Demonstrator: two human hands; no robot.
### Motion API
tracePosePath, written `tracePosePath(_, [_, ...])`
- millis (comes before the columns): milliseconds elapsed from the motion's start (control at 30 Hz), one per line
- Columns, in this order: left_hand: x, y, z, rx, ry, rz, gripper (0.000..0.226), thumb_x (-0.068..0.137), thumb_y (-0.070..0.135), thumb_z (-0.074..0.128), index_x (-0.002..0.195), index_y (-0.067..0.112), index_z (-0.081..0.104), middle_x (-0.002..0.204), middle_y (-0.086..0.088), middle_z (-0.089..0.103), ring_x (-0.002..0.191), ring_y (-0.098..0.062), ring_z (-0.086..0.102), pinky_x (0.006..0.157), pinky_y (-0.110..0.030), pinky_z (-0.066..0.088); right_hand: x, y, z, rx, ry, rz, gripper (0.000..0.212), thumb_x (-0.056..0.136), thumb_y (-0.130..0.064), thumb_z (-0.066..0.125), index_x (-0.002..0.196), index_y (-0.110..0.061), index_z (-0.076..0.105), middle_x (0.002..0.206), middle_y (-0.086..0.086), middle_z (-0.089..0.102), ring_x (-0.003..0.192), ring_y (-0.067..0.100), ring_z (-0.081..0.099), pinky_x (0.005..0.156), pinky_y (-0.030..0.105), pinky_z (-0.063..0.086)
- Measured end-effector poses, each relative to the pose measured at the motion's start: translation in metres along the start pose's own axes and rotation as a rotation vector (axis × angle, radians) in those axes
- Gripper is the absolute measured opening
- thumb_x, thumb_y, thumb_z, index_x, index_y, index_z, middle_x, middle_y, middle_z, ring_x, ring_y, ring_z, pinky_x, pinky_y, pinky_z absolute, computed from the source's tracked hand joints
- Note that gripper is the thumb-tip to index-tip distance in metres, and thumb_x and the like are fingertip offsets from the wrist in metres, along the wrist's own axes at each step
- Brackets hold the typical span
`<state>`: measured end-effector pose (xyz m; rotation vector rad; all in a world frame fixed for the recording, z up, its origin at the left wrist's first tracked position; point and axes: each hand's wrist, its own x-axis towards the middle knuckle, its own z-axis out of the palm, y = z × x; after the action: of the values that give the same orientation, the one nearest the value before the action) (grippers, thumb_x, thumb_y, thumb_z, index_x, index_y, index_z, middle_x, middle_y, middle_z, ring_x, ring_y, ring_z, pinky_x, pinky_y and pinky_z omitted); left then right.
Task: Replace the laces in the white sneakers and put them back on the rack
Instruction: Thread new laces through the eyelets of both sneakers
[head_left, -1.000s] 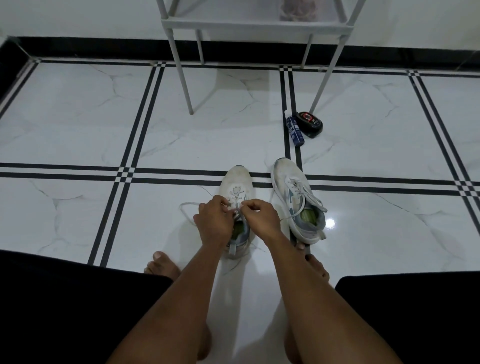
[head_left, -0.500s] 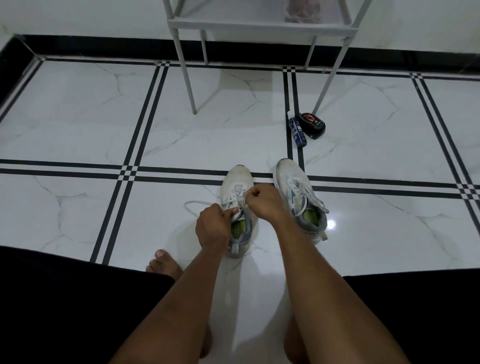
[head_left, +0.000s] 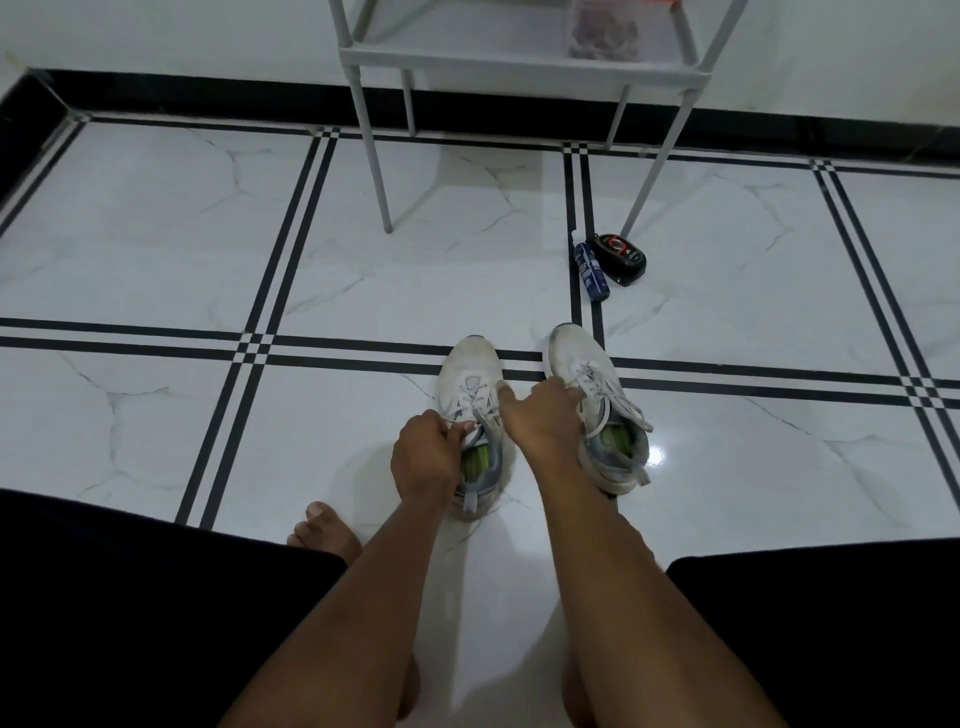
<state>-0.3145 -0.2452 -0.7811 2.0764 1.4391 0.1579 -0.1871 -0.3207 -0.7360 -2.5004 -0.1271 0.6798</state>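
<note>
White marble-look floor (head_left: 156, 249) with black inlay lines ran under everything; a grey rack (head_left: 519, 57) stood on thin legs against the wall at top.

Left to right:
- left hand (head_left: 423, 457) sat at the collar of the left sneaker (head_left: 470, 395), fingers curled and pinching the lace (head_left: 475, 415) at the top eyelets. Clamped on lace, as far as the frame showed.
- right hand (head_left: 540, 415) lay between the two shoes, index finger extended onto the left sneaker's eyelet row, other fingers curled. Whether it held a lace end: could not tell, the grip was hidden behind the knuckles.
- right sneaker (head_left: 597, 410) stood just beside, already laced, loose ends draped over its outer side.
- blue tube (head_left: 590, 273) and a black tin (head_left: 621, 257) lay near the rack's right front leg, well apart from the shoes.

Both sneakers were on the floor near the person's bare feet, not yet on the rack.

Risks, as judgement:
- uneven pull from the left hand could leave one lace end short, or drag it back out of an eyelet.
- shoe wasn't pinned down; a hard tug on the glossy tile could slide or tip it.
- trailing ends on the right sneaker could snag during the lift to the rack.
</note>
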Motion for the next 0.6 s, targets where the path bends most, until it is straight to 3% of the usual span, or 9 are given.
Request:
tracePosePath(100, [0.000,-0.001,0.002,0.015,0.001,0.016,0.040,0.093,0.058,0.068,0.084,0.020,0.064,0.084,0.003,0.063,0.076,-0.020,0.061,0.067,-0.035,0.050,0.003,0.004,0.017,-0.005,-0.119,-0.021,0.061,0.084,-0.072,0.066,0.097,-0.013,0.070,0.093,0.003,0.071,0.089,0.028,0.071,0.069,0.034,0.052])
tracePosePath(233, [0.001,-0.001,0.002,0.021,0.009,0.024,0.040,0.093,0.057,0.068,0.082,0.019,0.062,0.082,0.003,0.062,0.074,-0.019,0.058,0.066,-0.035,0.048,0.011,0.003,0.020,0.021,-0.154,-0.105,0.034,0.079,-0.039,0.072,0.056,-0.016,0.060,0.058,-0.003,0.059,0.062,0.022,0.063,0.054,0.028,0.041])
tracePosePath(333, [0.000,-0.002,0.002,0.027,0.011,0.034,0.038,0.094,0.054,0.069,0.081,0.019,0.060,0.082,0.003,0.061,0.074,-0.020,0.057,0.064,-0.033,0.044,0.019,0.002,0.020,0.131,-0.221,-0.054,0.027,0.079,-0.018,0.070,0.057,-0.015,0.054,0.056,-0.002,0.051,0.056,0.017,0.051,0.054,0.026,0.037])
tracePosePath(400, [0.001,-0.002,0.002,0.025,0.008,0.033,0.037,0.094,0.053,0.069,0.082,0.019,0.061,0.083,0.003,0.061,0.075,-0.019,0.056,0.065,-0.032,0.042,0.024,0.000,0.017,0.268,-0.263,0.039,0.018,0.082,-0.016,0.072,0.071,-0.010,0.060,0.067,0.004,0.058,0.062,0.017,0.054,0.058,0.029,0.041])
tracePosePath(433, [0.001,-0.002,0.002,0.029,0.005,0.029,0.037,0.094,0.053,0.069,0.082,0.019,0.061,0.084,0.003,0.061,0.075,-0.019,0.056,0.065,-0.032,0.041,0.027,0.001,0.015,0.290,-0.256,0.059,0.016,0.082,-0.020,0.074,0.080,-0.008,0.064,0.075,0.005,0.063,0.066,0.018,0.059,0.061,0.030,0.044])
tracePosePath(500, [0.001,-0.001,0.001,0.035,0.001,0.021,0.037,0.094,0.053,0.069,0.083,0.019,0.062,0.085,0.002,0.061,0.075,-0.019,0.055,0.065,-0.032,0.041,0.032,0.003,0.013,0.249,-0.237,0.043,0.038,0.081,-0.038,0.079,0.095,-0.005,0.067,0.086,0.006,0.071,0.078,0.022,0.068,0.065,0.030,0.049])
tracePosePath(533, [0.001,0.000,0.001,0.036,-0.003,0.020,0.038,0.094,0.054,0.069,0.083,0.019,0.062,0.085,0.002,0.062,0.075,-0.019,0.055,0.065,-0.032,0.042,0.030,0.003,0.010,0.202,-0.237,0.030,0.048,0.080,-0.049,0.081,0.098,-0.007,0.066,0.088,0.006,0.071,0.083,0.023,0.070,0.066,0.030,0.049])
tracePosePath(600, [0.001,0.000,0.001,0.036,-0.006,0.021,0.037,0.094,0.054,0.069,0.082,0.019,0.061,0.084,0.002,0.062,0.075,-0.020,0.056,0.064,-0.032,0.042,0.023,0.000,0.012,0.083,-0.258,-0.015,0.049,0.080,-0.057,0.081,0.087,-0.011,0.064,0.083,0.004,0.069,0.081,0.024,0.069,0.059,0.030,0.044])
